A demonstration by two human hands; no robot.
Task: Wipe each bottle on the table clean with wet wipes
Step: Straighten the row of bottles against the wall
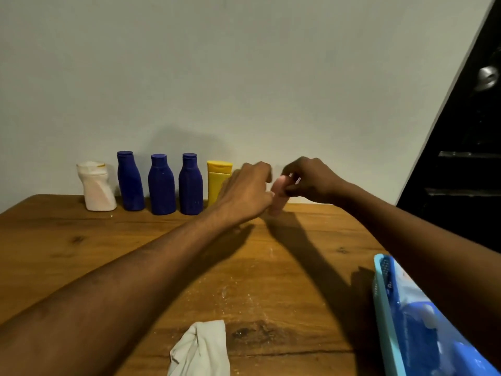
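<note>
A row of bottles stands against the wall at the back of the wooden table (81, 240): a dented white bottle (97, 187), three blue bottles (130, 183) (161, 185) (190, 185) and a yellow bottle (217, 183). Right of the yellow one, a small pink bottle (278, 198) is blurred and roughly upright, low over the table. My right hand (311, 180) grips its top. My left hand (246, 191) is curled against its left side, fingers hidden, and partly covers the yellow bottle. A crumpled white wipe (202, 348) lies at the near edge.
A blue pack of wet wipes (417, 329) lies at the table's near right corner, under my right forearm. A dark door (466, 158) with a metal knob stands to the right. White specks dot the table's middle.
</note>
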